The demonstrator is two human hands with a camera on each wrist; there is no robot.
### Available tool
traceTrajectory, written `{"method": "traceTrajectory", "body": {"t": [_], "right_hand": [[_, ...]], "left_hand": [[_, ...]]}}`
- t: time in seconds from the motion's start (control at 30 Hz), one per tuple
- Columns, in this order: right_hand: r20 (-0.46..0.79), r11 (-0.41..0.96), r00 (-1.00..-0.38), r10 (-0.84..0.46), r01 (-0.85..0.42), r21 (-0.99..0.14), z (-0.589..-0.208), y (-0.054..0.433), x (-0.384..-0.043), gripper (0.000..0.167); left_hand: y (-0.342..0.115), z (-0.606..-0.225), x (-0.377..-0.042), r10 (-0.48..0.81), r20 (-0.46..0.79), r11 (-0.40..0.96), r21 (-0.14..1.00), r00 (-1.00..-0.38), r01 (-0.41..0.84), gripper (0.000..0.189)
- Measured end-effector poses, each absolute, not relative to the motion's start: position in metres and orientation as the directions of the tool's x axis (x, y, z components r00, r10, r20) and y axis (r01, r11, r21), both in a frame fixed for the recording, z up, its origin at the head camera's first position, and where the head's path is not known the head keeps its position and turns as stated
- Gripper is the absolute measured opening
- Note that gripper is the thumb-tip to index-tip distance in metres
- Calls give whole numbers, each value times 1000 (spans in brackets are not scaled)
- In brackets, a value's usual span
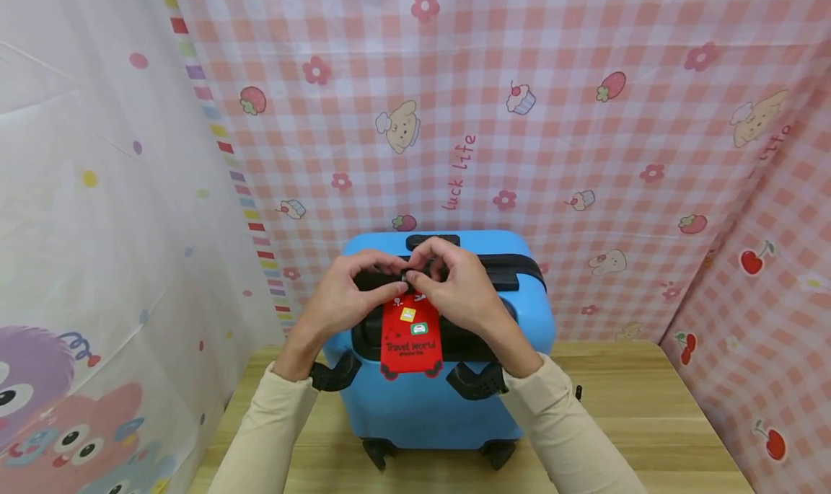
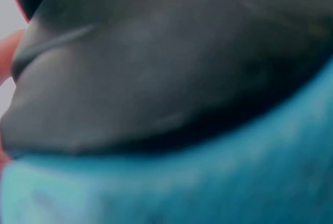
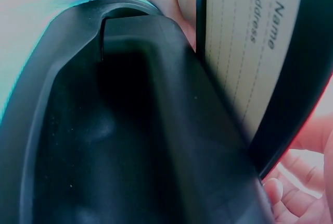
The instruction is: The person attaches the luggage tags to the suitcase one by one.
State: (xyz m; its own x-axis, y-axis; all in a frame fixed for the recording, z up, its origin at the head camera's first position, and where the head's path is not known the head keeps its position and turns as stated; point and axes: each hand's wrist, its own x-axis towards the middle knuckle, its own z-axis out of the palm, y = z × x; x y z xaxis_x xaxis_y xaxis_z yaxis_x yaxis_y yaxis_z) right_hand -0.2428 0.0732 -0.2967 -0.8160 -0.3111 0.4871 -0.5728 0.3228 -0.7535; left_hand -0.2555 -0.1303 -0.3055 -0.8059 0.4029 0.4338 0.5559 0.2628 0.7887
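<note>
A red luggage tag (image 1: 410,346) printed "Travel World" hangs in front of a blue suitcase (image 1: 428,411) that stands upright. Thumb and fingertips of my left hand (image 1: 340,292) pinch the tag's dark strap at its top end. From the other side, my right hand (image 1: 462,288) pinches the same small spot, so the fingertips nearly meet and hide most of the strap. Behind them lies the suitcase's black handle (image 3: 171,109). In the right wrist view the tag's back shows a label card (image 3: 250,41) reading "Name" and "Address". The left wrist view is blurred.
The suitcase's black wheels (image 1: 498,453) stand on a wood-grain table (image 1: 623,407). A small black object (image 1: 578,392) lies right of the suitcase. A pink checked curtain (image 1: 558,155) hangs close behind, and a white patterned curtain (image 1: 130,213) hangs at left.
</note>
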Motion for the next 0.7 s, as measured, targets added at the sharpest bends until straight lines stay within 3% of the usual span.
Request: {"method": "traceTrajectory", "body": {"t": [0.7], "right_hand": [[487,318,-806,-336,-584,-747,-298,75,-243,16]], "left_hand": [[-130,-306,-256,411,422,246,802,-808,544,23]]}}
